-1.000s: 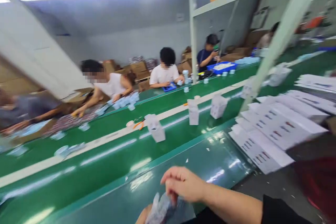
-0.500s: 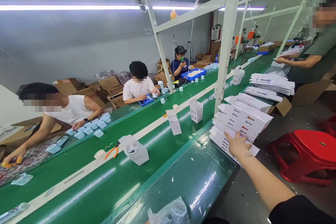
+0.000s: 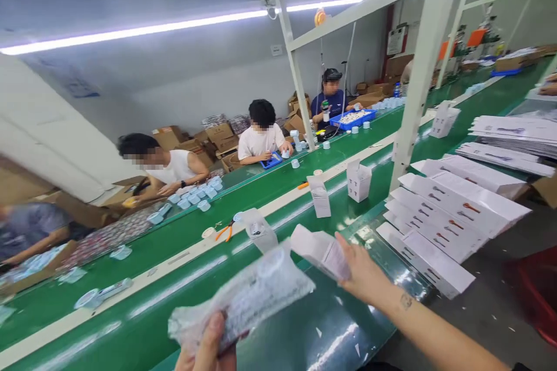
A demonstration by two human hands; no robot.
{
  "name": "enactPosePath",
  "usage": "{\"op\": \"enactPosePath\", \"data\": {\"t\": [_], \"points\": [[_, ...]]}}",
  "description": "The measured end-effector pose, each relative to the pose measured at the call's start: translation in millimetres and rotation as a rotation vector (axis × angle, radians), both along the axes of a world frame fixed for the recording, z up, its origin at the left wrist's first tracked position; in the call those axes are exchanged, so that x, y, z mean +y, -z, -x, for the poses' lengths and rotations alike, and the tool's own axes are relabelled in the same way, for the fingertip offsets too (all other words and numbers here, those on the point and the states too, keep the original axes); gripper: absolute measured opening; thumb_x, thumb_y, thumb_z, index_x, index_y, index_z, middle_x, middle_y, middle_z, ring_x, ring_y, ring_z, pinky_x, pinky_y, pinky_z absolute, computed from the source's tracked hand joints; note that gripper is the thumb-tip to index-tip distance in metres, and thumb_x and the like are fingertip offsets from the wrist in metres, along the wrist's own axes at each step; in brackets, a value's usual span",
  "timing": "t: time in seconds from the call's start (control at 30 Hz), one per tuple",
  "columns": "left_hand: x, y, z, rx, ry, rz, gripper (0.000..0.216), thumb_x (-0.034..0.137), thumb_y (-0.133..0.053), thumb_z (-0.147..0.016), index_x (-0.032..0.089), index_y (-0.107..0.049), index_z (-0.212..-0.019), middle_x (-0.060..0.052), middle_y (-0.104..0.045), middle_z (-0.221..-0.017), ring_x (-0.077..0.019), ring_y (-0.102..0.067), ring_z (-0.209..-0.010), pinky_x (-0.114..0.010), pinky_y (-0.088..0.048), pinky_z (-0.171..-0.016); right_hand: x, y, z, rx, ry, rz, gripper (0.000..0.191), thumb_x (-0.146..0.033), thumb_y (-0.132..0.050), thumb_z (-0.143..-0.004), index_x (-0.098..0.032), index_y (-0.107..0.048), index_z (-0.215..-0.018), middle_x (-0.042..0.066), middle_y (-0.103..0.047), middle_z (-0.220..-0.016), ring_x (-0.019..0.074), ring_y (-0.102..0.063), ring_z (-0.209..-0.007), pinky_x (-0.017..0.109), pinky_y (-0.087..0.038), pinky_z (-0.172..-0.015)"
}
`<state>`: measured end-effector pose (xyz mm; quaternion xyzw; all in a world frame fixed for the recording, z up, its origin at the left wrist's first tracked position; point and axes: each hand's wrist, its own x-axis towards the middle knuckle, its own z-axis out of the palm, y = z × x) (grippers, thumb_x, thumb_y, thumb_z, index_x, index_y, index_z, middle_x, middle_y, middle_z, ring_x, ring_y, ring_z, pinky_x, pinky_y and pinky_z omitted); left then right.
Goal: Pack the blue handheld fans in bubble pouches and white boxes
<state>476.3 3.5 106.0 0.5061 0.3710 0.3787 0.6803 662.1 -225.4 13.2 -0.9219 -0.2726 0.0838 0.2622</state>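
My left hand (image 3: 209, 345) grips a bubble-wrapped package (image 3: 248, 290) at its lower end, above the near edge of the belt. What lies inside the wrap cannot be made out clearly. Close to the package's far end, my right hand (image 3: 354, 264) is closed round a white carton (image 3: 319, 249) with its end turned toward the wrap. To the right, flat white cartons printed with small tool pictures (image 3: 439, 214) lie fanned in a pile. Just beyond the package, an open white box (image 3: 260, 229) stands on the belt with something inside it.
Two more upright white boxes, one (image 3: 319, 196) beside another (image 3: 359, 181), stand on the green belt (image 3: 174, 295). Orange-handled pliers (image 3: 225, 232) lie on the pale centre strip. A white post (image 3: 418, 81) rises at the right. Several co-workers sit across the belt near light-blue plastic parts (image 3: 191, 197).
My right hand has left the carton pile and come left with one white carton. The bubble-wrapped package has risen into fuller view in my left hand. The camera has turned left.
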Motion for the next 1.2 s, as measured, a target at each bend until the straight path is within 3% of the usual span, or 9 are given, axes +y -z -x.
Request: {"op": "enactPosePath", "data": {"t": [0.1,0.2,0.33,0.43,0.57,0.67,0.87,1.03,1.2], "points": [[9,-13.7,-11,-0.039,0.000,-0.224,0.045,0.051,-0.084,-0.058,0.020,-0.073,-0.089,-0.003,-0.076,-0.086,-0.0234,-0.069,-0.083,-0.033,-0.057,-0.075,51,22.7,32,0.109,-0.161,-0.204,0.112,-0.023,-0.077,-0.064,-0.025,-0.010,-0.155,0.012,-0.053,-0.116,0.0340,-0.049,-0.111,0.048,-0.040,-0.101],[13,-7.0,-3,0.256,0.233,-0.568,0.029,0.034,-0.081,-0.060,0.020,-0.076,-0.085,-0.008,-0.076,-0.091,-0.0270,-0.068,-0.089,-0.035,-0.054,-0.085,82,52.5,57,0.171,-0.214,-0.296,0.112,-0.023,-0.076,-0.065,-0.030,-0.008,-0.154,0.009,-0.051,-0.115,0.0332,-0.049,-0.110,0.050,-0.040,-0.101],[4,-8.8,11,0.677,0.547,-0.893,0.016,0.020,-0.061,-0.071,0.024,-0.073,-0.082,-0.008,-0.074,-0.095,-0.0261,-0.067,-0.089,-0.033,-0.050,-0.080,92,90.7,80,0.073,-0.259,-0.304,0.107,-0.015,-0.073,-0.062,-0.024,-0.017,-0.152,0.011,-0.051,-0.109,0.0359,-0.051,-0.105,0.055,-0.042,-0.097],[-5,-24.2,2,0.893,0.662,-0.938,0.018,0.019,-0.051,-0.079,0.023,-0.069,-0.079,-0.005,-0.071,-0.083,-0.0230,-0.064,-0.081,-0.030,-0.046,-0.074,84,104.8,88,0.023,-0.274,-0.333,0.098,-0.016,-0.072,-0.064,-0.020,-0.024,-0.150,0.013,-0.052,-0.109,0.0361,-0.051,-0.105,0.057,-0.042,-0.097],[-12,-28.0,-18,0.899,0.733,-0.753,0.013,0.026,-0.055,-0.081,0.020,-0.065,-0.075,-0.002,-0.068,-0.073,-0.0216,-0.063,-0.074,-0.029,-0.044,-0.071,58,88.4,69,0.315,-0.287,-0.284,0.100,-0.032,-0.079,-0.065,-0.019,-0.027,-0.150,0.016,-0.051,-0.123,0.0354,-0.050,-0.117,0.053,-0.039,-0.103],[-25,-15.5,-17,0.850,0.805,-0.711,0.011,0.023,-0.057,-0.080,0.019,-0.067,-0.078,-0.003,-0.070,-0.078,-0.0222,-0.064,-0.079,-0.031,-0.046,-0.074,43,55.1,38,0.568,-0.483,-0.243,0.105,-0.043,-0.083,-0.060,-0.022,-0.033,-0.150,0.016,-0.043,-0.143,0.0359,-0.040,-0.132,0.050,-0.032,-0.111],[-54,2.8,-6,0.777,0.694,-1.195,0.022,0.014,-0.054,-0.085,0.017,-0.063,-0.104,-0.013,-0.062,-0.111,-0.0253,-0.062,-0.100,-0.037,-0.053,-0.085,56,20.9,4,0.771,-0.787,-0.387,0.094,-0.027,-0.083,-0.060,-0.028,-0.042,-0.144,0.008,-0.050,-0.139,0.0287,-0.050,-0.118,0.042,-0.045,-0.098],[-58,21.7,-11,0.850,0.694,-1.583,0.020,0.003,-0.048,-0.086,0.013,-0.064,-0.094,-0.013,-0.067,-0.099,-0.0269,-0.064,-0.093,-0.041,-0.056,-0.081,51,30.3,14,0.775,-0.793,-0.454,0.069,-0.018,-0.076,-0.063,-0.022,-0.055,-0.129,0.007,-0.058,-0.124,0.0269,-0.053,-0.114,0.037,-0.049,-0.090],[-63,49.8,3,0.926,0.858,-1.679,0.016,0.024,-0.055,-0.092,0.017,-0.070,-0.094,-0.013,-0.067,-0.122,-0.0401,-0.044,-0.134,-0.057,-0.046,-0.098,33,26.9,17,0.832,-0.694,-0.372,0.075,-0.019,-0.066,-0.071,-0.024,-0.042,-0.141,0.011,-0.043,-0.144,0.0278,-0.047,-0.125,0.027,-0.051,-0.072]]}}
